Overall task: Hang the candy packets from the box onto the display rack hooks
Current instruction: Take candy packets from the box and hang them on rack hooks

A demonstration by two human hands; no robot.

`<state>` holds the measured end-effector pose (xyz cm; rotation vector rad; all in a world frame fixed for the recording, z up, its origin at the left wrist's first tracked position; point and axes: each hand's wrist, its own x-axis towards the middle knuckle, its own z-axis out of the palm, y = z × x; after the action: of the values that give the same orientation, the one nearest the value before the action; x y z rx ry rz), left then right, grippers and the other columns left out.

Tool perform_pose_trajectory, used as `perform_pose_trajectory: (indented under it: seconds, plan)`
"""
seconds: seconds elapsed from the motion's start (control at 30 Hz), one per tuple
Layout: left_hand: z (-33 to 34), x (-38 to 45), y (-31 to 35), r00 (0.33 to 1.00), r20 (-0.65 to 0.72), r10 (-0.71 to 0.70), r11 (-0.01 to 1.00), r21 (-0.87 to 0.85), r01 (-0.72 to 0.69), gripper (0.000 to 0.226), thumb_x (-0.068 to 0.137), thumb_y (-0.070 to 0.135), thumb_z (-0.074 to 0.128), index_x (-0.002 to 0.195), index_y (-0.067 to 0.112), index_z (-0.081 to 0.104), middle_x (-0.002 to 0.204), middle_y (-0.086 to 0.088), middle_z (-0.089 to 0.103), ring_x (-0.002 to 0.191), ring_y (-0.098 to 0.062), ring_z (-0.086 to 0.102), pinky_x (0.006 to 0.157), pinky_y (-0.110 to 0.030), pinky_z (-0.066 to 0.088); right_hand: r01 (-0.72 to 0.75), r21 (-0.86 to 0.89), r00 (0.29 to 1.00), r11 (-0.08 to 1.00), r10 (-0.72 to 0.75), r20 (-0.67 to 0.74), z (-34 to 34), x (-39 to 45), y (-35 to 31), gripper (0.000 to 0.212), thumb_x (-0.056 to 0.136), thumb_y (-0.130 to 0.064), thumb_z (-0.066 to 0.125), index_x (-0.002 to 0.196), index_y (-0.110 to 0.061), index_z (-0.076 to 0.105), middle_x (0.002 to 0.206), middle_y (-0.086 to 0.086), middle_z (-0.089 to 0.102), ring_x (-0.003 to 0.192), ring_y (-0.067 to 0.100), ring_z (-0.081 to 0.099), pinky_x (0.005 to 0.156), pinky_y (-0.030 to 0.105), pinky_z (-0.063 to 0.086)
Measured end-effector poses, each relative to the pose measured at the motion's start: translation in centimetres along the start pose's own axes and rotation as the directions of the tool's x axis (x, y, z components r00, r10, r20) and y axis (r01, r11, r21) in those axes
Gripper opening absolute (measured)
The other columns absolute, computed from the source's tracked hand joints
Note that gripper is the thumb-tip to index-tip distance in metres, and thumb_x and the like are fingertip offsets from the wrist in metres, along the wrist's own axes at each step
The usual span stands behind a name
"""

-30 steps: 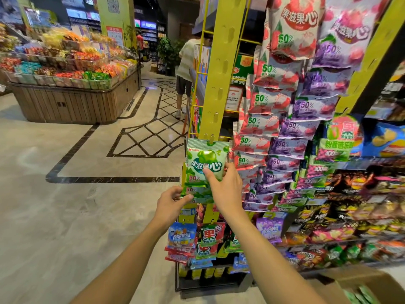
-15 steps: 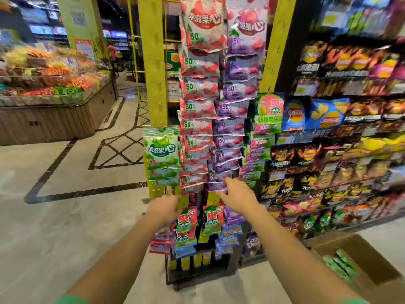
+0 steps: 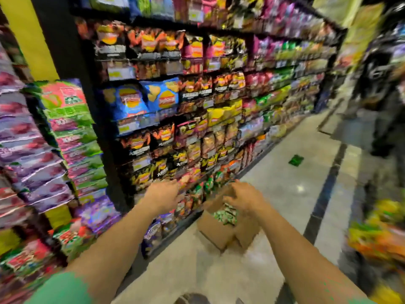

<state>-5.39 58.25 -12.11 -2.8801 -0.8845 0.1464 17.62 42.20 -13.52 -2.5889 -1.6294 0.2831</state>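
The open cardboard box [image 3: 215,232] stands on the floor by the foot of the shelf, with several green candy packets [image 3: 226,215] inside. My right hand [image 3: 244,197] hovers just above the box, fingers spread towards the packets and holding nothing. My left hand [image 3: 164,194] hangs loosely curled and empty to the left of the box, in front of the lowest shelves. The display rack [image 3: 28,36] with its yellow post fills the left edge, where rows of pink-green packets [image 3: 68,119] and purple packets [image 3: 24,150] hang. The view is motion-blurred.
A long black shelf unit [image 3: 197,110] full of crisp bags runs away to the right. One green packet [image 3: 295,160] lies on the aisle floor. A dark figure [image 3: 385,88] stands at the far right, and bright goods [image 3: 379,233] sit low on the right.
My view has swung right and down from the rack to the box. Both hands left the hanging packets and dropped towards the box, the right one now over it.
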Motion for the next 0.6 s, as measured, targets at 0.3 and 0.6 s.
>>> perform_pose_trajectory:
  seconds: [0.3,0.6]
  plan:
    - [0.5,18.6,16.8,0.954,0.035,0.298,0.955,-0.012,-0.297,0.042,0.104,0.053,0.038,0.122,0.018,0.053,0.123,-0.004,0.064,0.114,-0.028,0.061,0.09,-0.044,0.044,-0.334,-0.013,0.942,0.942,0.334,0.0,-0.3,-1.8,20.2,0.064,0.1,-0.058,0.045,0.152,-0.02,0.038,0.155,0.008,0.042,0.14,0.032,0.04,0.112,0.046,0.04]
    - [3.0,37.4,25.9,0.92,0.094,0.381,0.925,-0.048,-0.378,0.053,0.102,0.059,0.037,0.134,0.02,0.052,0.135,-0.002,0.062,0.123,-0.025,0.059,0.105,-0.047,0.046,-0.458,0.014,0.887,0.889,0.456,0.067,-1.1,5.1,34.7,0.069,0.099,-0.059,0.047,0.153,-0.019,0.037,0.156,0.007,0.041,0.143,0.032,0.038,0.113,0.046,0.039]
